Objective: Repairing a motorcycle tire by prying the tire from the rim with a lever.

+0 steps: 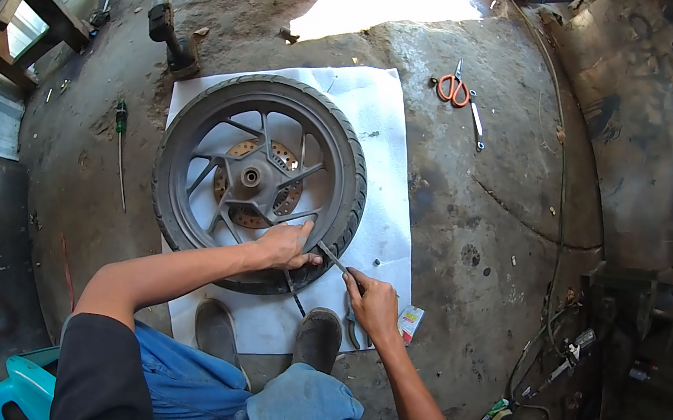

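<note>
A motorcycle wheel [196, 140] with a black tyre [353, 168] and a drilled brake disc lies on a white sheet [387, 228]. My left hand [285, 246] grips the wheel's lower right rim. My right hand [374, 305] is closed on a metal lever [335, 260], its far end at the tyre's inner edge beside my left hand. A second dark bar [296, 297] sticks out from under my left hand across the tyre. Pliers [353, 332] and a small packet [409, 322] lie near my right hand.
Orange-handled scissors [453, 87] and a wrench [475, 122] lie at back right, a screwdriver [121, 154] at left, a heavy tool [165, 31] behind the wheel. Wooden bench [36, 22] stands left, hoses [558, 231] run along the right, a teal plastic object [21, 388] sits lower left.
</note>
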### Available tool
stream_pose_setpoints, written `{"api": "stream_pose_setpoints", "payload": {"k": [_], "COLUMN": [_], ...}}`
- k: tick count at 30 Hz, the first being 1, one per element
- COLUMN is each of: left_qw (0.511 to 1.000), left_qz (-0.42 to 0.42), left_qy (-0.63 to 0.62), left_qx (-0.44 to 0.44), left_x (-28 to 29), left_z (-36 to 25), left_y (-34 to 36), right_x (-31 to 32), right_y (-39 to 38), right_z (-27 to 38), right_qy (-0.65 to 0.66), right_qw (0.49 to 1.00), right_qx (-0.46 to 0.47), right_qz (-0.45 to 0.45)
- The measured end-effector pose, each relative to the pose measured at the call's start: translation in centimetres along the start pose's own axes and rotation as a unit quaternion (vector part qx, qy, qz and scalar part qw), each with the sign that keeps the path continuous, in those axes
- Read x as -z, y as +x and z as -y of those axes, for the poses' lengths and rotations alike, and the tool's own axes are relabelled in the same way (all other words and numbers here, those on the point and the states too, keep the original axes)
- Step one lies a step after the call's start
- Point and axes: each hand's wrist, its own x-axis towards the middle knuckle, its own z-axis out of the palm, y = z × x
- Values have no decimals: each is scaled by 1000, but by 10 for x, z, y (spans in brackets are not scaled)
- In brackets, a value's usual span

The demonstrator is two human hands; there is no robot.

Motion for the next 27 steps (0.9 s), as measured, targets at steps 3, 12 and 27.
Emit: {"api": "stream_pose_setpoints", "payload": {"k": [3,12,27], "left_qw": [1000,964,967], "left_qz": [7,120,128], "left_qy": [1,-155,-155], "left_qx": [-12,181,156], "left_x": [1,-6,-6], "left_z": [7,-5,6], "left_y": [1,43,51], "right_x": [-9,-32,-46], "right_y": [-1,4,-72], "right_z": [-8,-59,31], "right_qy": [18,94,-4], "right_qw": [999,995,982], "right_qx": [30,14,188], "right_qz": [-20,-31,-15]}}
